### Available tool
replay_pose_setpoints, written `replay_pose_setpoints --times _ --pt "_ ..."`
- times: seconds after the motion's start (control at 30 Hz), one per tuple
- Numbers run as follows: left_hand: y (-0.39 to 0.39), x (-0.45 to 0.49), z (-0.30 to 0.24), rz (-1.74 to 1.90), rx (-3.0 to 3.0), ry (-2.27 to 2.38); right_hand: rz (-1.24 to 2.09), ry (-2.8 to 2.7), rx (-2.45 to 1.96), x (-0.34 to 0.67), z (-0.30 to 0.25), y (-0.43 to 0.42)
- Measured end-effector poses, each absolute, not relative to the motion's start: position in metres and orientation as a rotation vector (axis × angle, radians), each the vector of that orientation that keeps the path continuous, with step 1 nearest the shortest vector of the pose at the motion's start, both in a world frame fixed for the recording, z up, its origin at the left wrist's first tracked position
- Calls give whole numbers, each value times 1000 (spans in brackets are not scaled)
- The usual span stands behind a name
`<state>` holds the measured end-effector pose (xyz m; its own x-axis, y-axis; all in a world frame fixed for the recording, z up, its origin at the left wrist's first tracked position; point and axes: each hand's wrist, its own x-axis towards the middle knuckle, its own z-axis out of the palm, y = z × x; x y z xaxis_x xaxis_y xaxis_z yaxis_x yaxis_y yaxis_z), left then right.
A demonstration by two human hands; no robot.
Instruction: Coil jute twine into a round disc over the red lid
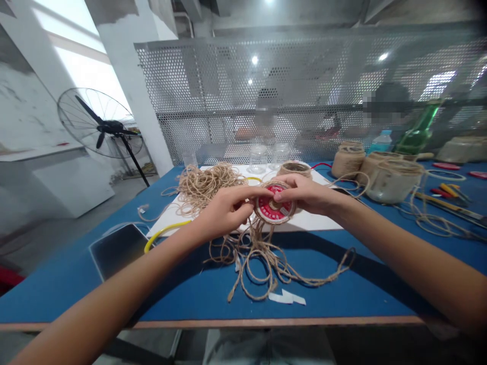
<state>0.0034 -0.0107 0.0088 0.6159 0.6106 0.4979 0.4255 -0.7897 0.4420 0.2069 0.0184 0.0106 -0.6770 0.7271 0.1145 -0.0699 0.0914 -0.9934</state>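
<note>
In front of me, above the near part of the white sheet, a round roll with a red printed label (pixel 273 207) is held with its label towards me. My right hand (pixel 300 191) grips it from the right, thumb lying across the label. My left hand (pixel 232 205) is closed at its left edge, index finger stretched over the label. Hanging below the roll, loose lengths of jute twine (pixel 262 258) spread over the blue tabletop. A big tangled heap of jute twine (pixel 207 183) lies beyond my left hand. Right behind the roll stands a twine-wrapped jar (pixel 296 168).
Clear glass jars (pixel 258 158) stand at the back. Several twine-wrapped jars (pixel 395 180), a green bottle (pixel 418 134) and pens (pixel 449 190) are at right. A dark tablet-like slab (pixel 119 249) lies left. Paper scraps (pixel 287 297) lie near the front edge. Behind rises a perforated screen (pixel 228 91).
</note>
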Motion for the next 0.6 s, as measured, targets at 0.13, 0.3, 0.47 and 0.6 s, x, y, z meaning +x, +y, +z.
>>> replay_pose_setpoints --times 0.13,0.3,0.47,0.6 --pt "-8 3 6 931 2513 902 1560 -1736 -698 206 9 21" --pt "-4 3 3 922 2466 1022 1464 -1681 -761 205 0 28" --pt "-3 3 2 962 2580 1151 1374 -1622 -793 205 -5 32" --pt "-3 4 1 937 2682 1169 1356 -1531 -789 203 -4 31"
